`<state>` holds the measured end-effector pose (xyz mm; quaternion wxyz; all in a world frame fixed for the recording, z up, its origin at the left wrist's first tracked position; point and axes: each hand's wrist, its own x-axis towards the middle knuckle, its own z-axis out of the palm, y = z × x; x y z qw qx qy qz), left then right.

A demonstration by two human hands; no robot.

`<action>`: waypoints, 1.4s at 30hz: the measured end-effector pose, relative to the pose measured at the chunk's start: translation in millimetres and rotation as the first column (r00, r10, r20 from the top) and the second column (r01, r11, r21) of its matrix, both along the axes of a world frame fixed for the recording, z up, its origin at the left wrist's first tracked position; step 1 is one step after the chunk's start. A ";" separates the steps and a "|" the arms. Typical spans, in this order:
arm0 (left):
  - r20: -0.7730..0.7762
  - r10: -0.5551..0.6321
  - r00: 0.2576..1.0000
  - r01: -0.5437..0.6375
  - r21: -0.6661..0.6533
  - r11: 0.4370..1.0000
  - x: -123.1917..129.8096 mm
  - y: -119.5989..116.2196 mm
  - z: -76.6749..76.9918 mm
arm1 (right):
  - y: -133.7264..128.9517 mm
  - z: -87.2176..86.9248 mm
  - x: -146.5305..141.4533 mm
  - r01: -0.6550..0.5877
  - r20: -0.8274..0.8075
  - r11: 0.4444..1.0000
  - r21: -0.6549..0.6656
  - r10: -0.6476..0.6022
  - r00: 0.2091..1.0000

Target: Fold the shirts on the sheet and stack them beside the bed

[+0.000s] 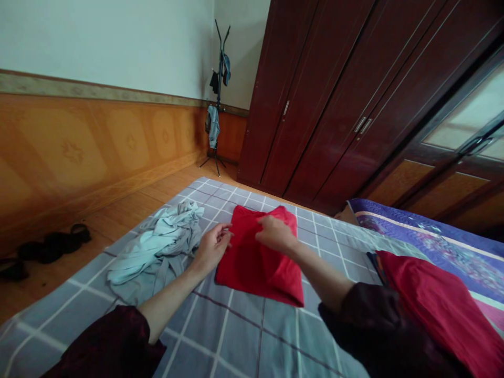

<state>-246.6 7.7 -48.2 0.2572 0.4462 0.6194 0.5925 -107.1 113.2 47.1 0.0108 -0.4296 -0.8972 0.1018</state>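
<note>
A red garment [244,262], folded to a rough rectangle, lies on the checked grey bedsheet [240,331] before me. My left hand [212,248] hovers at its left edge, fingers loosely bent and apart, with nothing visible in them. Over the upper right part of the garment, my right hand [275,233] has its fingers curled onto the edge of a folded-over flap; the fingertips are partly hidden. Left of my left hand, a crumpled pale grey-green cloth [161,241] is heaped on the bed.
Another red garment [433,299] lies at the right beside my right sleeve, with darker cloth under its edge. Beyond it is purple patterned bedding [394,226]. A dark red wardrobe [323,105] and a coat stand [219,100] stand behind the bed. Black items [51,247] lie on the floor.
</note>
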 end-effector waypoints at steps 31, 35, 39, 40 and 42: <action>-0.306 -0.208 0.929 0.121 -0.280 0.952 33.6 -22.1 20.8 | -25.4 -66.1 153.3 -0.345 -0.070 0.768 0.540 0.449 0.891; -0.084 -0.412 0.907 0.371 -0.301 0.879 77.9 -59.6 44.8 | 2.7 -44.9 209.6 -0.314 -0.094 0.715 0.625 0.468 0.879; -0.285 -0.417 0.863 0.286 -0.405 0.868 88.7 -66.6 52.2 | 5.2 -56.0 254.3 -0.247 -0.050 0.735 0.632 0.356 0.933; -0.408 -0.357 0.840 0.193 -0.390 0.900 83.8 -60.1 50.3 | -3.0 -59.8 256.1 -0.235 -0.083 0.759 0.608 0.355 0.931; -0.639 -0.284 0.715 0.071 -0.337 0.939 70.3 -42.3 43.2 | -28.8 -64.5 248.7 -0.268 -0.185 0.828 0.492 0.400 0.898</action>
